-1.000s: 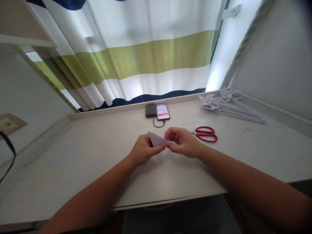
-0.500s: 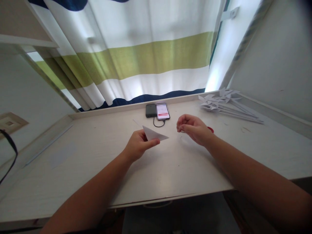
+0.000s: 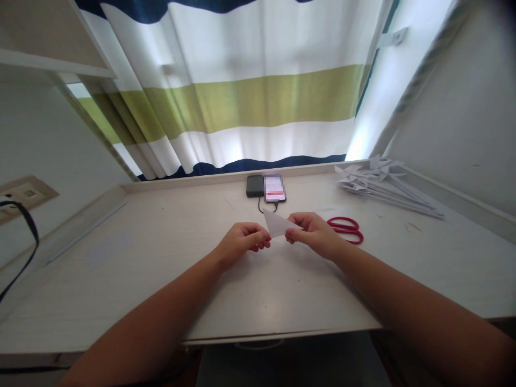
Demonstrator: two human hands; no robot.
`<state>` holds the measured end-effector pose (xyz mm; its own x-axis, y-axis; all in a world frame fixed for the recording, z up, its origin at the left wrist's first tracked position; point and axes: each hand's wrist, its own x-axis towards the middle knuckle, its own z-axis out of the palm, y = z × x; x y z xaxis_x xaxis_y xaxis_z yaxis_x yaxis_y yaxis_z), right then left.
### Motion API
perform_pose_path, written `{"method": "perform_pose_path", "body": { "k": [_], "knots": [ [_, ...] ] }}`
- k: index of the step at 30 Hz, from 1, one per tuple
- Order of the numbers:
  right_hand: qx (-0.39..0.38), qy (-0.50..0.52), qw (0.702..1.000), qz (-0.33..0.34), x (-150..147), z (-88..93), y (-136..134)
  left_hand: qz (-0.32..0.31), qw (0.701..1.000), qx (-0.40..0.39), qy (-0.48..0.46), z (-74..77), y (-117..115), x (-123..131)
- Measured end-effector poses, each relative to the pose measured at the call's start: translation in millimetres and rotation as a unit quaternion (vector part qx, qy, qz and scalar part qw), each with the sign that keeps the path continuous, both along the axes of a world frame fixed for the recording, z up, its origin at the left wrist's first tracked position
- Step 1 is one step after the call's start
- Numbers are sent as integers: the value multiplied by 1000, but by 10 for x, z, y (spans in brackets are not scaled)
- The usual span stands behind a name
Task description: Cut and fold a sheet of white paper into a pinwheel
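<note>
A small white folded paper triangle point(image 3: 277, 223) is held just above the pale desk point(image 3: 161, 258), near its middle. My left hand point(image 3: 242, 244) pinches the triangle's left side with curled fingers. My right hand point(image 3: 312, 234) pinches its right tip between thumb and fingers. Both hands are closed on the paper and face each other. Red-handled scissors point(image 3: 346, 230) lie on the desk just right of my right hand.
A phone point(image 3: 274, 188) wired to a dark power bank point(image 3: 255, 186) lies at the desk's far edge. Several folded white paper pieces on sticks point(image 3: 379, 180) are piled at the back right. A striped curtain point(image 3: 250, 97) hangs behind; a wall rises on the right.
My right hand, which had let go and moved off to the right, has come back and taken the triangle's right tip. The view has shifted slightly.
</note>
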<state>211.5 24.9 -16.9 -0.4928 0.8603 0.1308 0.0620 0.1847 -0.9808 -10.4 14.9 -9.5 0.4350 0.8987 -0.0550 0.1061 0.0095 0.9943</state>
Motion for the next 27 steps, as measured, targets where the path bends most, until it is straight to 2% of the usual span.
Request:
{"method": "perform_pose_path", "body": {
  "k": [7, 14, 22, 27],
  "knots": [
    [-14, 0, 1000, 19, -21, 14, -29, -25, 999, 15, 30, -12, 17, -1],
    [-27, 39, 998, 36, -12, -29, -5, -51, 998, 31, -10, -51, 9, 5],
    [-49, 104, 992, 51, -127, -113, -51, 22, 996, 72, -44, -43, -87, 118],
    [-36, 103, 993, 51, -233, -145, -100, 11, 993, 112, -22, -44, -172, 184]
  ]
}}
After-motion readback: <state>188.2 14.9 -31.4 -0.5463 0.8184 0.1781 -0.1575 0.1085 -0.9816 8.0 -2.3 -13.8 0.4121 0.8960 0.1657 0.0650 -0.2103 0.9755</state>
